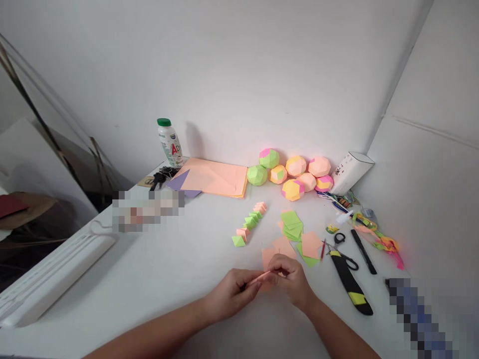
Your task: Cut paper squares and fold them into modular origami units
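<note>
Between my two hands, low over the table's front, is a small folded piece of peach paper, seen nearly edge-on. My left hand pinches its left end between thumb and fingers. At its right end my right hand grips it, fingers curled and partly hiding it. Beyond my right hand lie loose peach paper squares and green paper squares, some overlapping. A slanting row of small folded peach and green paper pieces stands farther back, with a green one nearest me.
Several faceted paper balls sit against the wall beside a peach paper stack. A white bottle stands back left. At right lie scissors, a black-yellow cutter, a black pen and a glue bottle. A white power strip lies left.
</note>
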The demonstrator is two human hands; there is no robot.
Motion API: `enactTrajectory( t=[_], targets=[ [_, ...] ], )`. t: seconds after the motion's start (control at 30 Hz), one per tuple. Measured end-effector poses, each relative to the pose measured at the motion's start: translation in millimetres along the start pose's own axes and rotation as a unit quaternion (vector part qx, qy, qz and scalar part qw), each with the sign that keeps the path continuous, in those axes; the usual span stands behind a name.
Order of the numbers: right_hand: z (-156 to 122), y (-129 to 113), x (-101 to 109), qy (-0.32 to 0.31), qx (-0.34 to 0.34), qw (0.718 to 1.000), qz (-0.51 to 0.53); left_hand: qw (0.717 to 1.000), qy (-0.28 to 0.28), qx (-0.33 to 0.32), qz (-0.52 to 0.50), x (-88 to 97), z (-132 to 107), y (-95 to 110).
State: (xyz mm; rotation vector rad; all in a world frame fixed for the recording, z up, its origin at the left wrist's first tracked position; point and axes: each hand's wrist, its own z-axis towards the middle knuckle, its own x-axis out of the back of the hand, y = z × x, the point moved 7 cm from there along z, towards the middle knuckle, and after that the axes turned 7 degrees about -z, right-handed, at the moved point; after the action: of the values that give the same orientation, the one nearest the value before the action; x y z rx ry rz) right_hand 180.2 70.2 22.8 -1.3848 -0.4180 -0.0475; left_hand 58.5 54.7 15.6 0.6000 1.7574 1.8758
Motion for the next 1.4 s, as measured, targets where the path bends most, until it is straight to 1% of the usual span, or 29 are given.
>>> enactTrajectory(
  t=[0.23, 0.43, 0.5, 0.57, 0.67, 0.73, 0.8, 0.93, 1.03, 1.2, 1.4],
  targets=[
    [-0.5, 0.5, -0.5, -0.012, -0.01, 1.0, 0.008, 1.0, -0.006, 0.02, -0.022, -1.4, -0.7, -3.1],
    [-1.4, 5.0, 3.0, 0.006, -0.025, 1.0, 0.006, 0.994, 0.054, 0.065, -0.071, 4.1, 0.4, -15.9],
    [-2.1, 5.7, 2.7, 0.011, -0.017, 1.0, -0.017, 0.99, 0.064, 0.086, -0.094, 6.5, 1.2, -20.3],
    [-2.6, 3.5, 1.9, 0.015, 0.005, 0.999, -0.049, 0.987, 0.07, 0.098, -0.108, 8.9, 2.0, -23.4],
    [-3.0, 1.8, -0.3, 0.009, 0.017, 0.997, -0.079, 0.984, 0.059, 0.11, -0.126, 8.3, 2.8, -26.9],
    [-2.8, 2.6, -3.7, -0.015, 0.013, 0.996, -0.083, 0.983, 0.057, 0.109, -0.134, 7.8, 3.1, -27.7],
    [-2.7, 4.4, -6.3, -0.035, 0.005, 0.997, -0.07, 0.984, 0.068, 0.102, -0.131, 8.8, 3.3, -27.0],
    [-3.4, 10.2, -6.3, -0.037, -0.021, 0.999, -0.023, 0.983, 0.101, 0.098, -0.118, 13.6, 2.8, -26.6],
    [-5.4, 12.7, -8.4, -0.053, -0.042, 0.998, 0.003, 0.982, 0.118, 0.093, -0.118, 16.8, 1.7, -28.3],
    [-8.1, 12.7, -10.1, -0.069, -0.072, 0.995, 0.017, 0.982, 0.119, 0.082, -0.119, 18.0, 1.1, -29.8],
    [-8.3, 12.3, -11.4, -0.078, -0.086, 0.993, 0.031, 0.98, 0.117, 0.091, -0.132, 16.3, 1.5, -26.8]
  ],
)
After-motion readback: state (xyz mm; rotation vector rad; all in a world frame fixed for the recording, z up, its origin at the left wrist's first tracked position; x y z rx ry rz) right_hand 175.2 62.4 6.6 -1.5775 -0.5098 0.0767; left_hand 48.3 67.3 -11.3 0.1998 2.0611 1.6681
